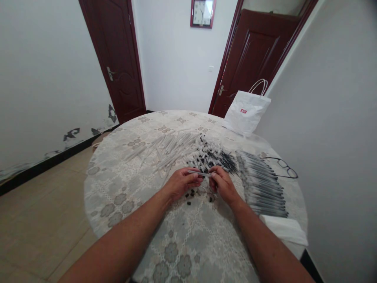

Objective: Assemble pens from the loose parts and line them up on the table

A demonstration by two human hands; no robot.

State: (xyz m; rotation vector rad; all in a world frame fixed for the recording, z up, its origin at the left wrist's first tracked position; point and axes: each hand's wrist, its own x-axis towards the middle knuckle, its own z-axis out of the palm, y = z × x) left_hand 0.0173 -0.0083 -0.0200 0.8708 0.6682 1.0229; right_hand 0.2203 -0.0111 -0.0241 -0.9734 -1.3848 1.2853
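The left hand (183,183) pinches one end of a slim, pale pen (200,173) between thumb and fingers; the right hand (221,184) pinches its other end. The pen lies nearly level between the two hands, just on the near side of the parts pile (209,154), which serves as reference below. Whether the pen is complete cannot be told at this size.

The parts pile consists of short white and black pieces, with thin black sticks (228,162) bunched at its right edge. On the near side of the pile, below the hands, several small black bits (189,203) lie loose on the patterned tablecloth (182,232). Left of the pile — and touching or nearly so — clear tubes (173,145) lie scattered, most of them slanting.

Right of the pile, grey pens (263,186) lie side by side in a long row running towards the wearer. Farther right of the pile, beyond that row, is a pair of glasses (288,166). A folded white cloth (284,229) lies to the pile's near right, at the table edge. Beyond the pile to the right stands a white paper bag (247,112) — handles up. Well beyond the pile, a clock (202,13) hangs on the wall between two dark red doors (125,51).
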